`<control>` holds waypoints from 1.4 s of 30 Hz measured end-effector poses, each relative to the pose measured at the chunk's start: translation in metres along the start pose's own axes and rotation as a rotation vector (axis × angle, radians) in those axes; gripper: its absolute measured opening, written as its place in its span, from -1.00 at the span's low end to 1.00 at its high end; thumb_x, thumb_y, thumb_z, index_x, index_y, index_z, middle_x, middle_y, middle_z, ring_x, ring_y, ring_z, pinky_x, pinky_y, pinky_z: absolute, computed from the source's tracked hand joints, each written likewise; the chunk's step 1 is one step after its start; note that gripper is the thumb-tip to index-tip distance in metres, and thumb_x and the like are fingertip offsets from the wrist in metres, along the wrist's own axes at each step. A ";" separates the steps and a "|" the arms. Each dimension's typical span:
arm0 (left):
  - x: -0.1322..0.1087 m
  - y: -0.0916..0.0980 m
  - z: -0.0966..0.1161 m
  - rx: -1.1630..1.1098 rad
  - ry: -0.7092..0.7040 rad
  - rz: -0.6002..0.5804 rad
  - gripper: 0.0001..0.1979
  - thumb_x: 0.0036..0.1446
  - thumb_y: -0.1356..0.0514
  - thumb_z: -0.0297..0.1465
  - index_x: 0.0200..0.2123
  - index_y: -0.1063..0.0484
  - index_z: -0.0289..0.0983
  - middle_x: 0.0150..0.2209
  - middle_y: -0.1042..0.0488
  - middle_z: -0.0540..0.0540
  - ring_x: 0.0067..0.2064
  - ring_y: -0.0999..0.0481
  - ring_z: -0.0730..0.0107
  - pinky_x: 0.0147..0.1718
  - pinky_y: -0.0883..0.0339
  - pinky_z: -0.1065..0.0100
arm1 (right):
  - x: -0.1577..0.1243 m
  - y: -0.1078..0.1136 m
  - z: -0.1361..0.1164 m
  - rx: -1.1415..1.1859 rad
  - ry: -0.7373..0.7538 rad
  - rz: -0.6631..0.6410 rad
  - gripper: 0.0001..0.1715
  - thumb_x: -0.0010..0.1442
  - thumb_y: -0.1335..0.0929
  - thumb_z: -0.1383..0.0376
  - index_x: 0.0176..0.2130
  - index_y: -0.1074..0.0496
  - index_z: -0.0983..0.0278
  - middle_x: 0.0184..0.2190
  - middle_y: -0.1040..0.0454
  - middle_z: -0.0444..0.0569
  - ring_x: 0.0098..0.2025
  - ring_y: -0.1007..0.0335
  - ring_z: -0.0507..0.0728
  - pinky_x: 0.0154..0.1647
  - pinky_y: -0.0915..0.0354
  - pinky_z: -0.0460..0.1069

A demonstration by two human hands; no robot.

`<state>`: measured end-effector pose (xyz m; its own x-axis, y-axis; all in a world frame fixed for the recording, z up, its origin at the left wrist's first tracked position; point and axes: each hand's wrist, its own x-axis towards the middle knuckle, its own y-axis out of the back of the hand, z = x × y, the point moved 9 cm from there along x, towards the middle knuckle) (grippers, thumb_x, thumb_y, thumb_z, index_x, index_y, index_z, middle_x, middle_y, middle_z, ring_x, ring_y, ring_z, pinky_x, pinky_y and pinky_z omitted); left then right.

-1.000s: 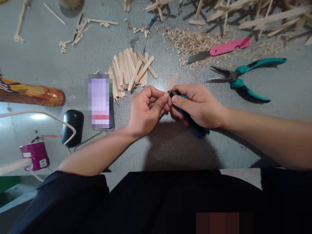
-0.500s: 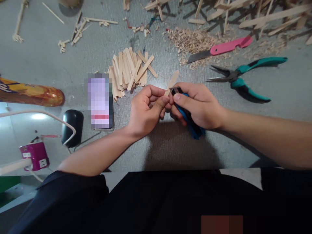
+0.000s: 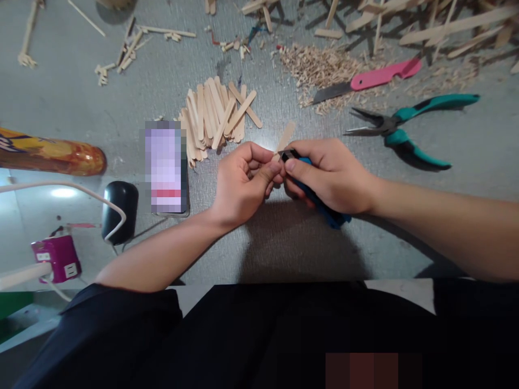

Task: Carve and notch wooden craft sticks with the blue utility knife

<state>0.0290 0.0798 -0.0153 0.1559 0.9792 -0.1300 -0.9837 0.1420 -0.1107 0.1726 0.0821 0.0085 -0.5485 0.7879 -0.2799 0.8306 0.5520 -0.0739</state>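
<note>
My left hand (image 3: 242, 183) is closed in a pinch on the near end of a flat wooden stick (image 3: 286, 135), which points up and away to the right. My right hand (image 3: 330, 175) is wrapped round a blue-handled cutter (image 3: 324, 208); its black head (image 3: 288, 155) sits against the stick right by my left thumb. Both hands hover just above the grey floor, touching each other. Just beyond my left hand lies a heap of the same wooden sticks (image 3: 214, 116).
Teal pliers (image 3: 405, 127) and a pink-handled knife (image 3: 365, 81) lie to the right by a pile of wood shavings (image 3: 320, 67). A phone (image 3: 165, 167), a black object (image 3: 118, 208), a purple plug adapter (image 3: 57, 258) and an orange cylinder (image 3: 52, 156) lie left. Wood scraps litter the far floor.
The hands stay nearly in place; the cutter handle has swung slightly between frames and the stick's tip has shifted a little. Nothing has been picked up or let go.
</note>
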 end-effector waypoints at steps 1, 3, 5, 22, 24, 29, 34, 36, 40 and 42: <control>0.000 0.000 0.000 0.004 0.002 0.001 -0.41 0.30 -0.61 0.15 -0.22 -0.46 -0.14 -0.43 -0.67 0.00 -0.55 -0.56 0.44 -0.60 -0.44 0.37 | 0.000 0.000 0.000 0.000 -0.002 -0.008 -0.60 0.71 -0.44 0.22 -0.27 -0.44 0.16 -0.59 -0.43 -0.25 -0.63 -0.31 -0.01 -0.59 -0.23 -0.04; 0.000 0.000 0.001 -0.001 -0.002 -0.005 -0.39 0.27 -0.63 0.17 -0.24 -0.45 -0.14 -0.44 -0.66 0.01 -0.55 -0.56 0.43 -0.60 -0.44 0.38 | 0.000 0.000 0.000 -0.001 -0.003 -0.027 -0.63 0.70 -0.45 0.21 -0.24 -0.47 0.16 -0.58 -0.43 -0.25 -0.63 -0.31 0.00 -0.60 -0.21 -0.04; 0.001 0.000 0.002 -0.002 -0.006 -0.012 -0.38 0.25 -0.63 0.17 -0.26 -0.43 -0.14 -0.44 -0.65 0.02 -0.53 -0.59 0.41 -0.59 -0.47 0.38 | 0.001 0.000 -0.001 -0.003 -0.003 -0.039 -0.62 0.69 -0.46 0.21 -0.25 -0.48 0.16 -0.59 -0.43 -0.24 -0.63 -0.31 0.00 -0.60 -0.21 -0.04; 0.003 0.001 0.009 0.024 -0.039 0.009 -0.42 0.26 -0.63 0.16 -0.26 -0.52 -0.15 -0.45 -0.64 0.00 -0.47 -0.65 0.36 -0.54 -0.52 0.37 | 0.003 -0.003 0.007 0.086 -0.041 -0.072 -0.68 0.67 -0.46 0.18 -0.21 -0.48 0.16 -0.58 -0.45 -0.24 -0.64 -0.31 0.02 -0.62 -0.23 -0.05; 0.002 0.001 0.009 0.034 -0.035 0.015 -0.41 0.26 -0.62 0.18 -0.25 -0.53 -0.16 -0.43 -0.66 -0.01 -0.50 -0.62 0.40 -0.58 -0.47 0.40 | 0.003 -0.002 0.007 0.101 -0.021 -0.048 -0.65 0.68 -0.44 0.18 -0.22 -0.45 0.15 -0.59 -0.45 -0.25 -0.63 -0.31 0.02 -0.59 -0.25 -0.05; 0.001 0.000 0.007 0.035 -0.042 0.025 -0.50 0.34 -0.60 0.10 -0.21 -0.53 -0.15 -0.42 -0.65 0.01 -0.53 -0.58 0.44 -0.62 -0.43 0.43 | 0.002 0.001 0.005 0.055 -0.007 0.022 -0.60 0.71 -0.43 0.18 -0.26 -0.42 0.14 -0.57 -0.48 -0.23 -0.60 -0.33 0.01 -0.52 -0.31 -0.05; 0.001 0.000 0.007 0.015 -0.037 0.021 -0.50 0.32 -0.62 0.06 -0.24 -0.52 -0.15 -0.45 -0.62 0.02 -0.52 -0.60 0.42 -0.61 -0.45 0.42 | 0.002 -0.001 0.003 0.006 -0.035 -0.011 -0.67 0.68 -0.44 0.26 -0.24 -0.48 0.16 -0.59 -0.45 -0.23 -0.63 -0.33 0.02 -0.59 -0.25 -0.03; 0.002 0.000 0.008 0.011 -0.051 0.015 -0.50 0.31 -0.63 0.05 -0.25 -0.51 -0.15 -0.48 -0.59 0.04 -0.53 -0.59 0.42 -0.60 -0.46 0.42 | 0.002 -0.003 0.003 0.002 -0.038 -0.043 -0.71 0.67 -0.45 0.26 -0.20 -0.53 0.17 -0.60 -0.44 -0.24 -0.64 -0.31 0.02 -0.61 -0.21 -0.03; 0.001 0.000 0.007 0.046 -0.048 0.008 -0.52 0.36 -0.60 0.03 -0.23 -0.49 -0.14 -0.45 -0.62 0.02 -0.49 -0.65 0.38 -0.57 -0.50 0.39 | 0.002 -0.003 0.003 0.018 -0.027 -0.054 -0.70 0.68 -0.47 0.19 -0.19 -0.53 0.16 -0.58 -0.44 -0.24 -0.62 -0.33 0.02 -0.59 -0.21 -0.04; 0.001 0.001 0.006 0.051 -0.041 0.012 -0.51 0.38 -0.57 0.07 -0.20 -0.48 -0.14 -0.42 -0.65 0.01 -0.46 -0.68 0.36 -0.54 -0.52 0.38 | 0.002 -0.002 0.003 0.038 -0.011 -0.033 -0.66 0.70 -0.45 0.19 -0.21 -0.48 0.16 -0.58 -0.45 -0.24 -0.61 -0.33 0.01 -0.57 -0.25 -0.04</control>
<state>0.0277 0.0817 -0.0091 0.1416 0.9858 -0.0903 -0.9889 0.1366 -0.0589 0.1698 0.0818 0.0055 -0.5749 0.7663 -0.2868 0.8151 0.5669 -0.1195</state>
